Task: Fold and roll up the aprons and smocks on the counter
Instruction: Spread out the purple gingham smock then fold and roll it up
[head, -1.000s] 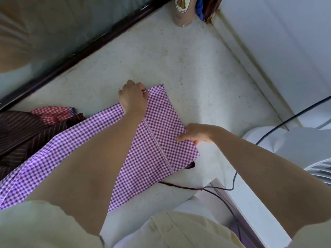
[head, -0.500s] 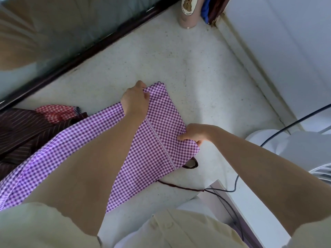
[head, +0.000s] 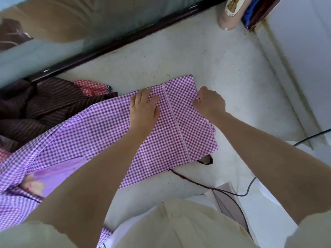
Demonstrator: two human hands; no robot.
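A purple-and-white checked apron lies spread across the pale counter, its folded end at the right with a white trim line running down it. My left hand rests flat on the cloth just left of that trim, fingers straight. My right hand pinches the apron's right edge near the far corner, fingers curled. A dark tie string trails from under the folded end toward me.
A heap of dark striped cloth and a red checked piece lies at the left. A pink bottle stands at the far right corner. A black cable and a white appliance lie at the near right.
My left hand let go of the far corner and now lies flat on the cloth. My right hand moved from the near right edge up to the far right edge.
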